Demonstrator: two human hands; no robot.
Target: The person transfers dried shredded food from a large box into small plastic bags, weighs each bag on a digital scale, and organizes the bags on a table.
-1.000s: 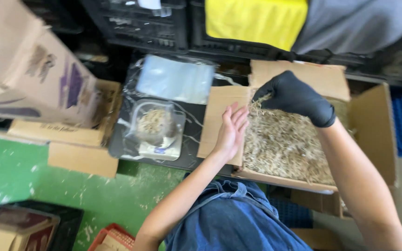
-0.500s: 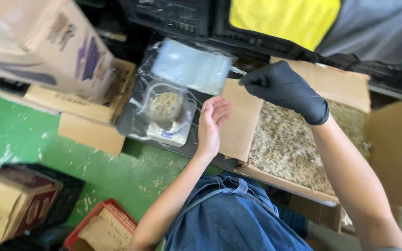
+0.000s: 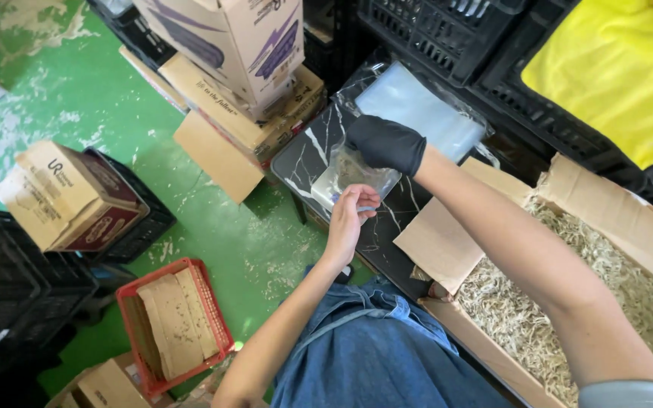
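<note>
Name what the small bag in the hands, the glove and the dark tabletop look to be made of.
Small bag: thin clear plastic film, glossy, contents showing through. Glove on the right hand: black, matte, snug, probably nitrile or latex. Tabletop: black with white veins, marble-look; whether stone or printed laminate cannot be told. The bare left hand pinches the bag's edge.

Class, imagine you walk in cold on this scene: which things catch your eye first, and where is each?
At centre, a black-gloved right hand and a bare left hand work on a small clear bag over a dark marbled tabletop. At lower right lies an open cardboard box of pale straw-like shreds; bright yellow cloth fills the top right corner.
</note>
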